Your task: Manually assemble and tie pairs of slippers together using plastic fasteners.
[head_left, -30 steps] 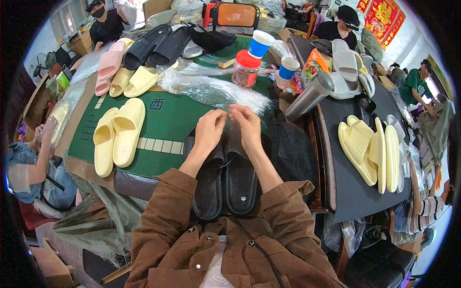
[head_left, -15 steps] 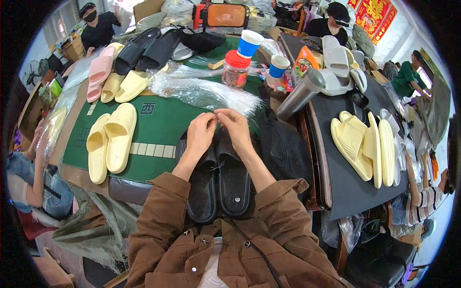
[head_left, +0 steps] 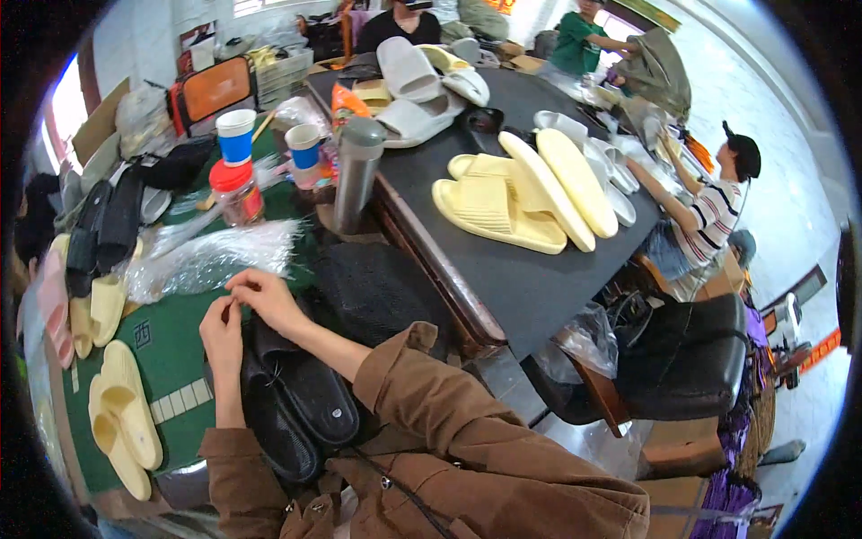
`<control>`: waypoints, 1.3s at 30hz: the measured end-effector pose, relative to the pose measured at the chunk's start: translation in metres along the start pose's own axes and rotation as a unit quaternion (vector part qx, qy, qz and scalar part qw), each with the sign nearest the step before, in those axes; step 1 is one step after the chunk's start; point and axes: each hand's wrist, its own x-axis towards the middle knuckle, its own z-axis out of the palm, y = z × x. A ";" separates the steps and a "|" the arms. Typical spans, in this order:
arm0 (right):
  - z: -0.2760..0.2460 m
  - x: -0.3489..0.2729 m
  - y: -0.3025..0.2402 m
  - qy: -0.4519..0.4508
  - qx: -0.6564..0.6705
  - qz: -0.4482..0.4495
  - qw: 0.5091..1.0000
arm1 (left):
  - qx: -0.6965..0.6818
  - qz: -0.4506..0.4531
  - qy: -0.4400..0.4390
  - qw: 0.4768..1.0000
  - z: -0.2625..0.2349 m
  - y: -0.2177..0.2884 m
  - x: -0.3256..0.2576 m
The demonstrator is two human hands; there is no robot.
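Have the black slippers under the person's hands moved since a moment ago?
No. The black slippers lie as before at the green mat's near edge; only the camera swung right.

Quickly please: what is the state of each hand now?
Left hand: fingers pinched, over the black rubber slippers; contents cannot be told.
Right hand: pinched likewise.

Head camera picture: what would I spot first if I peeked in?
Probably the two hands, the left hand and right hand, pinching together over a pair of black slippers on the green table mat. Next, the pale yellow slippers piled on the dark table to the right. A shiny heap of clear plastic bags lies just beyond the hands.
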 end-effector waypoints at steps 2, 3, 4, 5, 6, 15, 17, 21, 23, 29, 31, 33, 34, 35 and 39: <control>-0.008 0.001 0.001 0.002 0.019 -0.009 1.000 | -0.020 -0.051 -0.020 0.998 0.005 0.011 0.002; -0.007 0.001 -0.002 0.003 0.021 -0.010 1.000 | -0.018 -0.050 -0.020 0.998 0.006 0.010 0.002; -0.005 0.001 -0.004 0.008 0.011 -0.013 1.000 | -0.047 -0.041 -0.011 0.998 0.007 0.006 0.002; -0.003 0.000 -0.005 0.012 0.002 -0.015 1.000 | -0.075 -0.033 -0.001 0.997 0.006 0.004 0.002; -0.005 0.000 -0.005 0.014 0.002 -0.015 1.000 | -0.075 -0.032 -0.002 0.997 0.006 0.008 0.002; -0.003 0.000 -0.005 0.019 0.025 -0.010 0.999 | -0.054 -0.035 0.005 0.998 0.002 0.014 0.003; 0.000 0.000 -0.007 0.009 0.008 0.007 1.000 | -0.075 -0.028 0.017 0.997 -0.001 0.015 0.002; -0.004 0.002 0.001 0.029 0.020 -0.024 0.999 | -0.065 -0.032 -0.002 0.997 0.005 0.007 0.002; -0.006 0.001 0.002 0.043 0.034 -0.015 0.998 | -0.068 -0.034 0.002 0.997 0.007 0.011 0.002; -0.005 0.004 -0.002 0.069 0.163 0.029 0.984 | -0.039 -0.064 -0.038 0.996 -0.001 0.018 0.003; -0.005 0.004 0.000 0.056 0.163 0.025 0.985 | -0.048 -0.062 -0.029 0.996 0.002 0.012 0.002; -0.005 0.005 0.003 0.017 0.126 0.022 0.992 | -0.059 -0.032 -0.013 0.998 0.003 0.009 0.002; -0.005 0.006 0.004 0.016 0.127 0.023 0.991 | -0.057 -0.032 -0.013 0.998 0.003 0.009 0.002; -0.005 0.006 0.005 0.013 0.118 0.021 0.993 | -0.051 -0.030 -0.011 0.998 0.003 0.010 0.002; -0.008 0.005 0.006 0.023 0.070 0.019 0.997 | -0.041 -0.031 -0.012 0.999 0.003 0.015 0.001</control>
